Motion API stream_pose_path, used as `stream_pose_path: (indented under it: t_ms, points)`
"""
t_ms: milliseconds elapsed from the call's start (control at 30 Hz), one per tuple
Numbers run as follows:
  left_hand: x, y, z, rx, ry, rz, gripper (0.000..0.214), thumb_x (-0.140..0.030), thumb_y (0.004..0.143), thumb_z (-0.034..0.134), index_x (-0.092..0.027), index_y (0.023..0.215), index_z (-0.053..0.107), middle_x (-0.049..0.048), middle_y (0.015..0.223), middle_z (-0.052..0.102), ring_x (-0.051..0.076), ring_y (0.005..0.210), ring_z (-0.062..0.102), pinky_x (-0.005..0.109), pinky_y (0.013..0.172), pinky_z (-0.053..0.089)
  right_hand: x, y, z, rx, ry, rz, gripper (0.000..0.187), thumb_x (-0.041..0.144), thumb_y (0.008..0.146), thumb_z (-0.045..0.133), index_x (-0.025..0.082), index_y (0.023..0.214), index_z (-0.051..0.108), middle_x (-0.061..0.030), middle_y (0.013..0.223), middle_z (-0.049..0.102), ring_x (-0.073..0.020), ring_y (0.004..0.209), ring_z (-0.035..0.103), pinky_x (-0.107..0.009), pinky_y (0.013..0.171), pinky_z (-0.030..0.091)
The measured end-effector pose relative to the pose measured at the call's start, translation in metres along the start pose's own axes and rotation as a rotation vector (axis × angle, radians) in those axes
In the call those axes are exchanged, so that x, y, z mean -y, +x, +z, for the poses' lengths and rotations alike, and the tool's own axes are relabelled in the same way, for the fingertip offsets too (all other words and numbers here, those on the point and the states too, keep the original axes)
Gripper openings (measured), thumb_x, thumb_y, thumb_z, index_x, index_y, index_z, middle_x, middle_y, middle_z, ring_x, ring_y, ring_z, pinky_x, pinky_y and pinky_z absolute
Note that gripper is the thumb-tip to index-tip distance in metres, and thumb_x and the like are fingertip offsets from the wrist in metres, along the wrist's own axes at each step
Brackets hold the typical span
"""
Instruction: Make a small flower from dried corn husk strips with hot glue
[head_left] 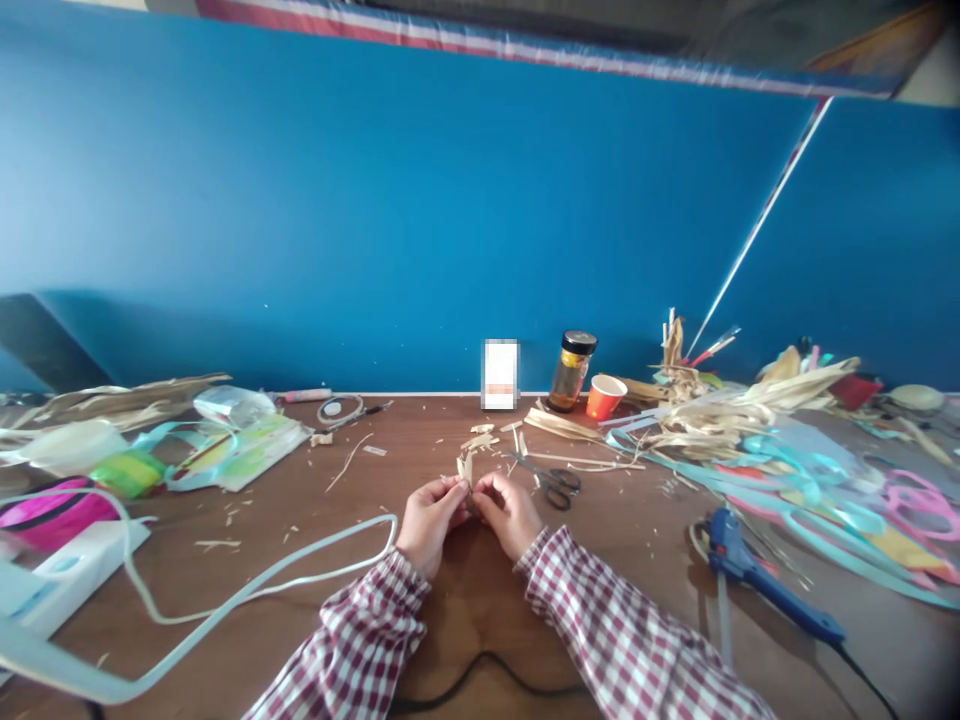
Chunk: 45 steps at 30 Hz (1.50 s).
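A small, pale dried-husk piece [466,468] is poking up over the flat brown table [469,620], left hand [430,516] and right hand [511,513] both pinching its lower end! Black-handled scissors [550,479] are lying just beside the right hand.

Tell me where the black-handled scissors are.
In the head view, the black-handled scissors lie on the brown table, just to the right of the right hand.
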<state>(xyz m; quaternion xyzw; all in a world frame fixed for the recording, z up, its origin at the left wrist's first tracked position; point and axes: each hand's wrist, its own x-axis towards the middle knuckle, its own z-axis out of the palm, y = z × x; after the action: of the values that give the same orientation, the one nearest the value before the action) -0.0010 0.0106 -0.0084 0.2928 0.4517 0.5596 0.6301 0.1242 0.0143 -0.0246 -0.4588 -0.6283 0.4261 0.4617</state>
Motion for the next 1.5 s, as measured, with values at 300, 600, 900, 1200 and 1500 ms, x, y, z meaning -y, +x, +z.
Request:
stream_pose_path:
  t_ms: [300,600,900,1200,1500]
  points:
    - [0.0,-0.0004,-0.0022,0.039,0.046,-0.005,0.027,-0.031,0.055,0.077,-0.01,0.068,0.067,0.0005,0.058,0.061,0.005,0.049,0.051,0.016,0.048,0.044,0.0038,0.0006,0.0004,-0.017,0.191,0.151,0.026,0.039,0.067,0.066,0.021,0.07,0.048,0.0032,0.057,0.055,-0.0142,0.051,0.055,-0.026,0.048,0.046]
    - [0.0004,-0.0003,-0.0009,0.038,0.076,0.003,0.028,-0.032,0.056,0.076,-0.011,0.071,0.065,0.0001,0.06,0.062,0.006,0.051,0.052,0.015,0.049,0.042,0.0049,0.0002,0.001,-0.032,0.221,0.145,0.026,0.037,0.067,0.067,0.02,0.07,0.048,0.0035,0.056,0.055,-0.0129,0.05,0.055,-0.026,0.048,0.047]
    - [-0.0046,0.0028,-0.004,-0.005,-0.036,-0.025,0.02,-0.026,0.056,0.077,-0.013,0.065,0.065,-0.0035,0.053,0.054,0.005,0.046,0.047,0.015,0.046,0.042,-0.0015,0.0019,-0.0018,-0.071,0.166,0.096,0.028,0.049,0.081,0.049,0.021,0.078,0.052,-0.0028,0.07,0.062,-0.0166,0.059,0.061,-0.028,0.052,0.051]
    - [-0.0057,0.0024,-0.0049,-0.011,-0.053,-0.044,0.008,-0.02,0.064,0.071,-0.015,0.066,0.064,-0.0035,0.054,0.053,0.006,0.047,0.048,0.014,0.047,0.043,0.0009,-0.0017,-0.0024,-0.013,0.01,0.029,0.026,0.044,0.083,0.048,0.02,0.076,0.057,-0.0014,0.066,0.06,-0.0145,0.055,0.057,-0.023,0.046,0.045]
    - [-0.0043,0.0018,-0.0048,0.053,-0.044,-0.056,0.012,-0.022,0.063,0.073,-0.014,0.062,0.064,-0.0026,0.054,0.055,0.005,0.046,0.049,0.015,0.048,0.045,0.0037,-0.0021,-0.0013,-0.013,-0.079,0.025,0.015,0.034,0.076,0.058,0.02,0.072,0.058,0.0016,0.055,0.057,-0.0129,0.049,0.052,-0.023,0.045,0.041]
